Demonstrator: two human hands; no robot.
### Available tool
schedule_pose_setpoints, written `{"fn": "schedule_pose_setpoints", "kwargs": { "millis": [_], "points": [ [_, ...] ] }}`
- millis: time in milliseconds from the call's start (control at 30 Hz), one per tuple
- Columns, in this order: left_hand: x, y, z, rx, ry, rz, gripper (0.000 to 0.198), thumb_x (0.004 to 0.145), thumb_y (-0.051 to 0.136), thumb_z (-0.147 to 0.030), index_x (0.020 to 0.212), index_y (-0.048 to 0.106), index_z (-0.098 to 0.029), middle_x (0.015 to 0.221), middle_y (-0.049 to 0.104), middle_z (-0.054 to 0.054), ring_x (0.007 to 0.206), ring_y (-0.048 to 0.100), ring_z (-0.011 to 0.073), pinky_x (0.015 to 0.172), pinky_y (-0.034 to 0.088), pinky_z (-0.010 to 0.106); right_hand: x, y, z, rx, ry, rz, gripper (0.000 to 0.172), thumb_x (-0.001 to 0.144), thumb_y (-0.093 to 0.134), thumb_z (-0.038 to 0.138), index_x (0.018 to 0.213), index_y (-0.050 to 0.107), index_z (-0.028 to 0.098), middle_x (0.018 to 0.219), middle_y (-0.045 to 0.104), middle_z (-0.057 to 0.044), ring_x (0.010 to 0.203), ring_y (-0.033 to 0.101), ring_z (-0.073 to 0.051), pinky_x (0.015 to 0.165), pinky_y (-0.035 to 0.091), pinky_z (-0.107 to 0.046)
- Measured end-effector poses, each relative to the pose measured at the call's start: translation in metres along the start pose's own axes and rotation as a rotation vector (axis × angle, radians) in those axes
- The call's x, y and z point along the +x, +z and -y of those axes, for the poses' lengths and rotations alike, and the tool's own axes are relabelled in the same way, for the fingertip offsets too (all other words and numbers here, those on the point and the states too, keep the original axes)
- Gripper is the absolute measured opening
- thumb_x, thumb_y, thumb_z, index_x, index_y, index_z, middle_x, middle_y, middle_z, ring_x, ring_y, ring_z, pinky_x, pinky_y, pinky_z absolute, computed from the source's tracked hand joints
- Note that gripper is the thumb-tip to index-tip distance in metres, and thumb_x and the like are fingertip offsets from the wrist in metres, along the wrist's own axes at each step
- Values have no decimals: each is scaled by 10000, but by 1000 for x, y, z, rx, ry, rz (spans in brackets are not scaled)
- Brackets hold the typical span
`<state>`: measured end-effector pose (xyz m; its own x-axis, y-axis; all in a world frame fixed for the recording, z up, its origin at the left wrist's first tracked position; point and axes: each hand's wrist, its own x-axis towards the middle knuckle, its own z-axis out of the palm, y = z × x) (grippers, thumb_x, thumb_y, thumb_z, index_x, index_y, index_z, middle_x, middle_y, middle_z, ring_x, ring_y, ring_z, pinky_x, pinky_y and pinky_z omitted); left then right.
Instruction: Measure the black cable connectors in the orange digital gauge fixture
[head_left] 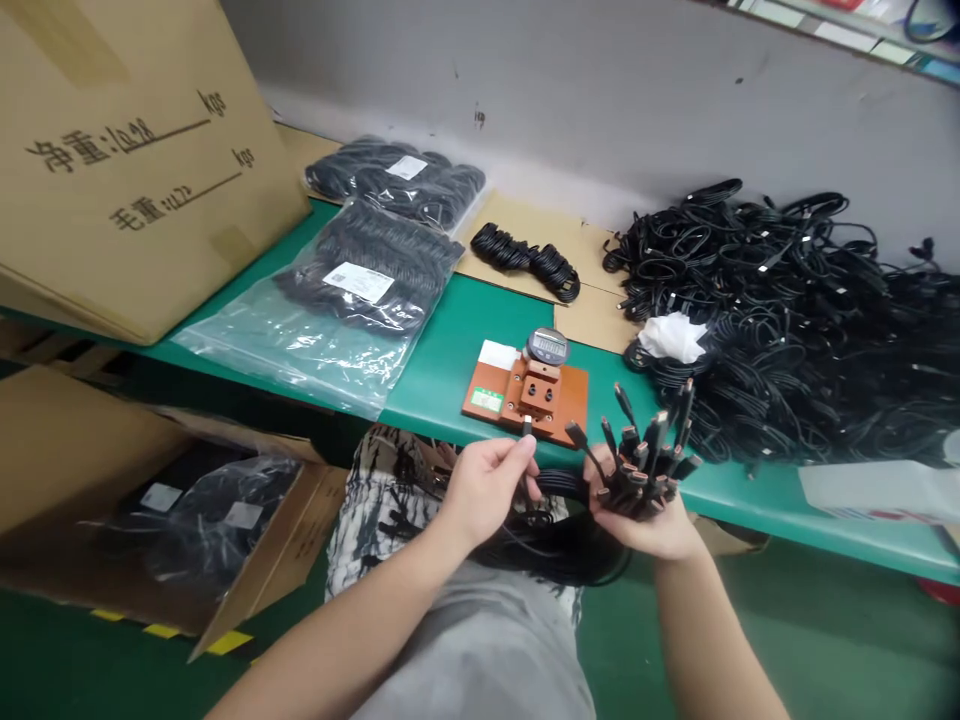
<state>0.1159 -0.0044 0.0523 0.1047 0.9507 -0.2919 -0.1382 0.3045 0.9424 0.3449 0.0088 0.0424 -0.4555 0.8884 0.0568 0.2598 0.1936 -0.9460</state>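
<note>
My left hand (487, 490) pinches a single black cable (527, 470) just below its metal-tipped plug. That plug sits at the front edge of an orange fixture plate (487, 400), touching or very close to its metal block (538, 393). A round digital gauge (547, 347) stands at the back of the plate. My right hand (645, 520) grips a fanned bunch of black cable plugs (645, 460), their tips pointing up. The cable lengths (547, 540) hang in black loops between my hands, over my lap.
A green table edge (442, 400) runs across the view. Sealed bags of coiled black cables (367, 275) lie to the left, beside a tall cardboard carton (127, 170). A large heap of loose black cables (787, 310) with white tissue (675, 337) lies to the right. An open carton (180, 510) stands below left.
</note>
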Motion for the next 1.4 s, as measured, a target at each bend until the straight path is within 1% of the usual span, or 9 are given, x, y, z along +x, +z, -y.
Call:
{"fn": "schedule_pose_setpoints", "kwargs": {
  "millis": [200, 333, 500, 600, 833, 933, 1033, 1167, 1400],
  "points": [
    [10, -3, 0, -1, 12, 70, 467, 889, 517, -543, 651, 634, -159, 554, 673, 30, 396, 354, 79, 436, 251, 233, 5, -5, -2, 42, 87, 36, 322, 724, 781, 420, 947, 679, 212, 817, 689, -75, 701, 643, -233, 689, 572, -397],
    [13, -4, -3, -41, -9, 123, 461, 902, 498, -533, 668, 626, -158, 581, 683, 31, 421, 355, 77, 442, 243, 227, 5, -5, -1, 50, 38, 67, 235, 764, 751, 372, 918, 670, 213, 814, 680, -74, 720, 644, -236, 711, 560, -407],
    [15, -3, -8, -78, -30, 166, 450, 904, 503, -511, 666, 621, -147, 583, 676, 41, 430, 354, 72, 439, 219, 225, 6, -3, 3, 87, 27, 92, 189, 786, 734, 335, 905, 652, 213, 788, 668, -64, 697, 627, -225, 650, 543, -384],
    [16, -3, -11, -98, -48, 166, 442, 892, 519, -501, 654, 621, -143, 567, 668, 42, 413, 344, 68, 433, 206, 228, 6, -3, 5, 104, 23, 98, 171, 791, 733, 326, 899, 654, 220, 766, 664, -55, 692, 620, -221, 636, 536, -377],
    [18, -5, -14, -123, -95, 170, 435, 856, 549, -490, 637, 635, -125, 564, 680, 71, 379, 339, 57, 419, 206, 222, 6, -1, 2, 104, 14, 25, 232, 754, 770, 352, 884, 663, 193, 820, 669, -86, 682, 622, -216, 610, 551, -367],
    [21, -7, -14, -109, -113, 170, 425, 851, 549, -487, 647, 631, -123, 590, 694, 82, 359, 353, 53, 403, 224, 214, 7, 1, 2, 163, -33, 56, 212, 776, 754, 294, 938, 654, 200, 804, 667, -73, 671, 623, -206, 586, 547, -344],
    [24, -9, -15, -85, -118, 172, 410, 851, 550, -471, 643, 624, -126, 586, 694, 82, 357, 390, 54, 397, 255, 201, 7, 1, 3, 178, -60, 95, 167, 799, 727, 240, 942, 644, 214, 784, 664, -58, 689, 630, -209, 621, 549, -355],
    [26, -10, -17, -58, -113, 170, 399, 856, 544, -451, 619, 606, -136, 552, 684, 72, 351, 407, 55, 384, 261, 188, 8, 2, 5, 147, -42, 55, 175, 789, 733, 239, 935, 640, 216, 802, 659, -59, 720, 627, -219, 639, 538, -363],
    [26, -6, -22, -76, -128, 138, 387, 853, 537, -405, 571, 587, -144, 472, 643, 52, 335, 395, 56, 377, 269, 180, 7, 8, 6, 236, -44, 48, 241, 790, 723, 183, 997, 617, 245, 805, 647, -29, 702, 628, -189, 637, 536, -339]
  ]
}}
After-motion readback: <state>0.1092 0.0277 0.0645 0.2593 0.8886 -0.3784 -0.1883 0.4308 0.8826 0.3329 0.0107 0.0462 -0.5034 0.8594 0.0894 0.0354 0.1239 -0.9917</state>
